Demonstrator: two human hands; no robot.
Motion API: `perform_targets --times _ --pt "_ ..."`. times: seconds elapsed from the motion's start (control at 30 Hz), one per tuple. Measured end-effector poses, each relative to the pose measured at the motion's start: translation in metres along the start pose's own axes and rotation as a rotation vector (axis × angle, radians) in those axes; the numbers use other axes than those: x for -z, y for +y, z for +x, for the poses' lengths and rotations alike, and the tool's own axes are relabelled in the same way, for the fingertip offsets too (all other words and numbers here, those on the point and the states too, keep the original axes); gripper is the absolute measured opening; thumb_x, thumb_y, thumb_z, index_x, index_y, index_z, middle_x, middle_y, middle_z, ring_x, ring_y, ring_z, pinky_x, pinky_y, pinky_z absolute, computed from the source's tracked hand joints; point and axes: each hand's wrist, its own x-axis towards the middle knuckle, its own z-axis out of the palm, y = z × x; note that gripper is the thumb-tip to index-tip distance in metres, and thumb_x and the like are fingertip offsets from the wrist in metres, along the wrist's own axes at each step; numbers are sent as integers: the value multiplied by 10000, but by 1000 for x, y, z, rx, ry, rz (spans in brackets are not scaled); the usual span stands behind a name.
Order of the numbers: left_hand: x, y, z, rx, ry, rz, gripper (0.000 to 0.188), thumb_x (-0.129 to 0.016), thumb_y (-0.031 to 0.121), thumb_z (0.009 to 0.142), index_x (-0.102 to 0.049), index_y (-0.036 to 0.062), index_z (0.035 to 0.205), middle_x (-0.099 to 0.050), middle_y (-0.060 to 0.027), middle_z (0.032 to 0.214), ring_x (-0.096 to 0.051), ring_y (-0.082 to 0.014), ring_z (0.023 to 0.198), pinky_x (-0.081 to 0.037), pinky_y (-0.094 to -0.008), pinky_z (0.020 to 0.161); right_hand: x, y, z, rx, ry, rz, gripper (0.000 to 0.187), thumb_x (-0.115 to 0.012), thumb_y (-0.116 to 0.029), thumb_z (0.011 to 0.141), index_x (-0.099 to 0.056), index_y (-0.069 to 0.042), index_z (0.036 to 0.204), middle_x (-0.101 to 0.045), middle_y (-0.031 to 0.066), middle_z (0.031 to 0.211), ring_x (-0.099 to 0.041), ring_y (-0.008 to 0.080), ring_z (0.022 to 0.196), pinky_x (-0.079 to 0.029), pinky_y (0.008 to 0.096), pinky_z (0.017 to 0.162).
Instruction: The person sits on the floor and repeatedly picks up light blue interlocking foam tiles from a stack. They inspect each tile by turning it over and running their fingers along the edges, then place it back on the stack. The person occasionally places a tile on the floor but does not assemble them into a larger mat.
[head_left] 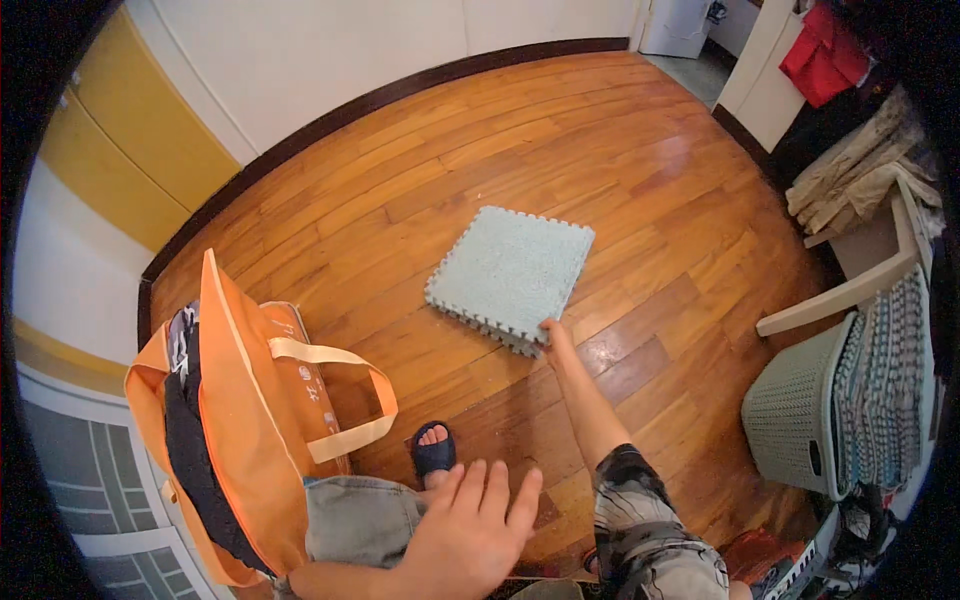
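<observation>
Head view, mat position: a stack of pale blue foam mat tiles [512,272] lies flat on the wood floor [640,150], ahead of me and a little right of centre, turned so one corner points back toward me.
Head view, right hand: my right hand [556,340] is stretched out at full reach and meets the stack at that near corner. The fingers appear closed on the edge, but they are small and half behind the corner, so I cannot tell a grip from a mere touch.
Head view, left hand: my left hand [470,535] hovers low and close to my body, fingers spread apart, holding nothing.
Head view, key relation: the mat lies forward and slightly left of my right fingertips; only the right hand is at it, the left is well apart. The tile's long diagonal runs from the near corner away toward the far wall.
Head view, nearby: an orange tote bag [235,420] stands just beside my left leg; a grey lattice basket [795,410] sits to the right, by a chair with draped cloths.
Head view, hidden: number of tiles in the stack unclear; the bag's contents show only as dark cloth; my right foot is cut off below.
</observation>
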Motion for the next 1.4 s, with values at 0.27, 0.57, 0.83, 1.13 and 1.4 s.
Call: perform_targets --times 0.27,0.57,0.83,1.13,1.4 --pt "-2 -22 23 98 200 8 605 -627 259 769 -400 -45 1240 -432 -278 1215 -399 -399 1152 -300 -491 975 119 -152 -172 152 -235 131 513 -440 -68 640 -459 -67 1153 -555 75 984 -544 221 816 -491 378 622" --pt "-49 -66 80 250 576 -877 666 -634 314 801 -352 -82 1256 -457 -220 1225 -459 -292 1127 -338 -430 967 201 -235 -387 486 -329 206 578 -433 -45 651 -413 -33 1228 -565 73 1002 -567 184 779 -496 333 631" --pt "-37 -19 73 63 77 -1885 450 -647 198 803 -457 3 1161 -570 -88 1078 -557 -210 990 -463 -361 844 228 -218 -457 602 -226 61 322 -477 -245 891 -496 -28 1128 -586 63 944 -577 155 799 -500 318 634" --pt "-24 -15 52 26 154 -1851 490 -638 122 773 -430 2 1200 -546 -100 1122 -552 -229 999 -452 -362 857 228 -199 -436 654 -75 -103 384 -393 -294 949 -511 9 1153 -574 58 1067 -513 132 972 -384 271 885" --pt "-27 4 55 25 315 -1682 381 -610 83 788 -495 4 1142 -582 -76 1050 -554 -236 980 -444 -348 854 241 -187 -392 725 305 -202 452 -407 -274 931 -348 -31 1307 -442 86 1252 -416 179 1135 -334 333 942"
